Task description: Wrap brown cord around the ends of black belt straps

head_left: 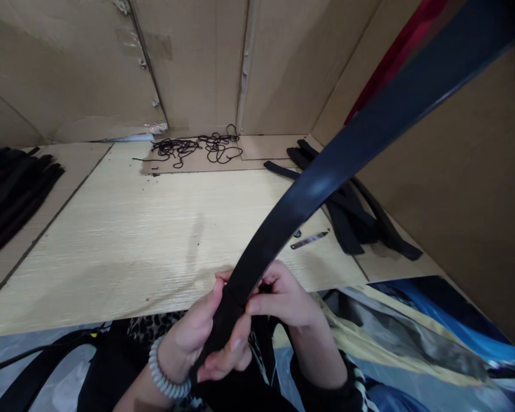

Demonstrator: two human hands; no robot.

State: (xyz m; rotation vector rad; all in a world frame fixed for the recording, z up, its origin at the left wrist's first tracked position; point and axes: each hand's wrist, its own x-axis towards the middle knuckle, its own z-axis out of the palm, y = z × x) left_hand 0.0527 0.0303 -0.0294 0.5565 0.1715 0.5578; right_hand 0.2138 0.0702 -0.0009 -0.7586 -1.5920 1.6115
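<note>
Both hands are gripping the same piece here: a long black strap (pixel 302 197) that's starting low at the near edge of the bench (pixel 146 234) and arching up toward the top right, way above the surface. The left hand (pixel 195 323) is wrapping the lower end, with its thumb lying along one edge and its fingers (pixel 237 348) curling around the other side. The right hand (pixel 285 300) is pinching right by the seam (pixel 235 298), where the smooth part is meeting a duller section (pixel 221 332). Some of the right fingers are hiding behind the strap, so I can't tell what they're doing back there. Can't tell if that duller bit is a sleeve or a fold, either.

Technique-wise, I'd be anchoring firmly with the left just below the seam and letting the right do the fine stuff. I'd be pinching both edges evenly too, so the seam is sitting square and not skewing. That long free end is probably adding some twist, so supporting it would be helping a lot imo.

Also, a thin pointed tool (pixel 309 240) is lying on the bench near the right hand, so I'd be watching the strap isn't catching it. The other black strips (pixel 356 220) are sitting farther back.
</note>
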